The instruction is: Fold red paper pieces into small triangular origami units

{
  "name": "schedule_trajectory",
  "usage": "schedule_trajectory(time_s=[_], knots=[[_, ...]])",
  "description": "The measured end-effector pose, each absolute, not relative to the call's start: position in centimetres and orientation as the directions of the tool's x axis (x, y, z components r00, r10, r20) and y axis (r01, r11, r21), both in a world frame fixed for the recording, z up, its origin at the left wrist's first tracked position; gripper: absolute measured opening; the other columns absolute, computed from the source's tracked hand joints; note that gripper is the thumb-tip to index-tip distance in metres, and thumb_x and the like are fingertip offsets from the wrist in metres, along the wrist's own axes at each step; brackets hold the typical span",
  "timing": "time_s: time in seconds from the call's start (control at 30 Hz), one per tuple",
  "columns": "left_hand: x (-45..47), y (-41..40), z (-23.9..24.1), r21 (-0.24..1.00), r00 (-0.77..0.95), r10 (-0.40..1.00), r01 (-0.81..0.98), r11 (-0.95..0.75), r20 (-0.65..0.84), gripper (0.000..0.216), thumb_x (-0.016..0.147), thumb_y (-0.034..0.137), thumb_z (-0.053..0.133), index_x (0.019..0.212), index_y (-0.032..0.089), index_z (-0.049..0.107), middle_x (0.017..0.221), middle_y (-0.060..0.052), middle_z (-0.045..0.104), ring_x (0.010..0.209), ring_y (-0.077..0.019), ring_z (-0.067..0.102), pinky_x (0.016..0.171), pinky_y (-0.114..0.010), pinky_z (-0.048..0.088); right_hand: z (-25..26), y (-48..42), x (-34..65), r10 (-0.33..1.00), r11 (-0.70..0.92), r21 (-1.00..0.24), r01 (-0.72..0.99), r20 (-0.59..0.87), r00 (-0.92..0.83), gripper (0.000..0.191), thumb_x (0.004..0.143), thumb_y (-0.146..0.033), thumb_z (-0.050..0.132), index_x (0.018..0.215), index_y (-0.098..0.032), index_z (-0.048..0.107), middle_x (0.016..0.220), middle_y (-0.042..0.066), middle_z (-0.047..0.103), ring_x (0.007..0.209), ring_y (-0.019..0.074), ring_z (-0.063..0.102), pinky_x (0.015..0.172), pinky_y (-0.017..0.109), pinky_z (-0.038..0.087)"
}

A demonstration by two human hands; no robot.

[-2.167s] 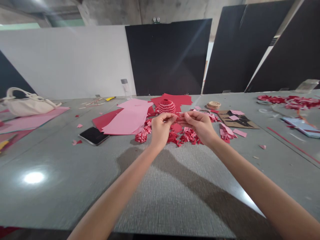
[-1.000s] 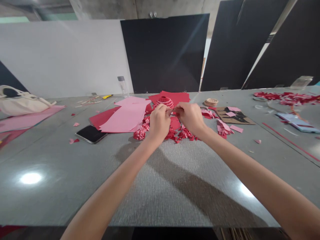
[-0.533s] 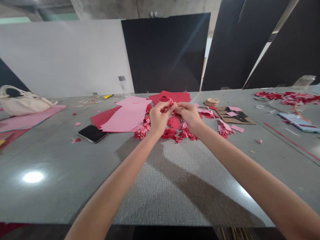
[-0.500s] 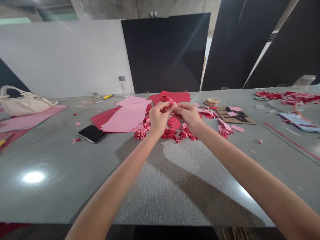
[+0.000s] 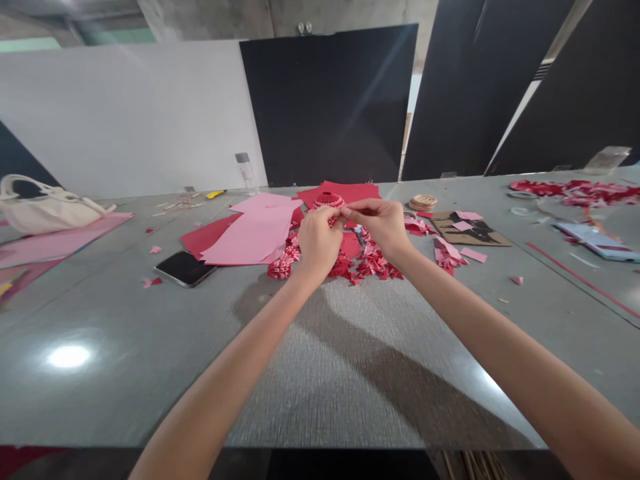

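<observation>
**Item 1, work in hand:** a folded-paper ball (image 5: 329, 200), red with pale banding, sits just beyond the fingertips, its lower part tucked behind the left hand (image 5: 317, 243). The left fingers (image 5: 320, 219) curl closely around its near side. The right hand (image 5: 375, 227) comes in from the other side, its fingers (image 5: 353, 211) drawn narrow in a pinch at the ball's edge. The step in hand appears to be fine work at that edge, probably on a small paper piece, though the fingers hide the contact. At this size, the next move calls for a steady, narrow pinch.

**Item 2, below the fingers:** a scattered pile of red-and-pink folded paper units (image 5: 373, 263).

**Item 3, left of the fingers:** pink card sheets (image 5: 250, 230) and a black smartphone (image 5: 184, 269), face up.

**Item 4, beyond the fingers:** a red card sheet (image 5: 350, 191) under the ball.

**Item 5, right of the fingers:** a cardboard piece (image 5: 470, 230) with pink slips and a round wooden spool (image 5: 423, 203).

**Item 6, far left of the fingers:** a cream handbag (image 5: 37, 217) on the grey surface (image 5: 125, 347).

**Markings:** no brand, label or writing is legible.
</observation>
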State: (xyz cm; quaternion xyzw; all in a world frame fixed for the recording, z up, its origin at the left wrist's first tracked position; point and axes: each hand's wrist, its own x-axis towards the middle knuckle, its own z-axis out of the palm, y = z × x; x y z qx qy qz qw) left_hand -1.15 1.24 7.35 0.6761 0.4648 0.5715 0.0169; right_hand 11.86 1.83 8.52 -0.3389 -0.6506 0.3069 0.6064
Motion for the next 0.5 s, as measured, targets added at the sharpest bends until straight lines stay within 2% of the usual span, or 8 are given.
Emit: schedule_trajectory(time_s=[0.17, 0.37, 0.5], knots=[[-0.9, 0.9, 7.1, 0.452, -0.032, 0.615, 0.708, -0.542, 0.788, 0.016, 0.085, 0.015, 0.058, 0.073, 0.022, 0.064, 0.080, -0.006, 0.068, 0.085, -0.0242, 0.060, 0.078, -0.037, 0.043, 9.0, 1.6, 12.1, 0.817, 0.576, -0.810, 0.106, 0.577, -0.030, 0.019, 0.072, -0.038, 0.074, 0.072, -0.019, 0.073, 0.075, 0.004, 0.072, 0.072, 0.0172, 0.064, 0.067, 0.032, 0.051], [-0.2, 0.5, 6.8, 0.335, 0.032, 0.605, 0.808, -0.484, 0.796, 0.022, 0.079, 0.003, 0.051, 0.077, 0.020, 0.064, 0.082, -0.009, 0.068, 0.093, -0.0294, 0.058, 0.088, -0.045, 0.039, 8.9, 1.0, 11.5, 0.766, 0.561, -0.706, 0.432, 0.641, 0.054, 0.010, 0.075, -0.019, 0.063, 0.068, -0.018, 0.070, 0.066, 0.004, 0.069, 0.063, 0.0161, 0.060, 0.061, 0.032, 0.044], [-0.2, 0.8, 6.7, 0.333, 0.039, 0.594, 0.797, -0.503, 0.803, 0.020, 0.077, 0.003, 0.055, 0.076, 0.020, 0.065, 0.082, -0.008, 0.068, 0.095, -0.0299, 0.059, 0.089, -0.045, 0.038, 8.5, 1.2, 11.2, 0.749, 0.561, -0.702, 0.439, 0.656, 0.092, 0.009, 0.074, -0.018, 0.062, 0.067, -0.019, 0.068, 0.066, 0.003, 0.069, 0.063, 0.0162, 0.060, 0.063, 0.032, 0.044]])
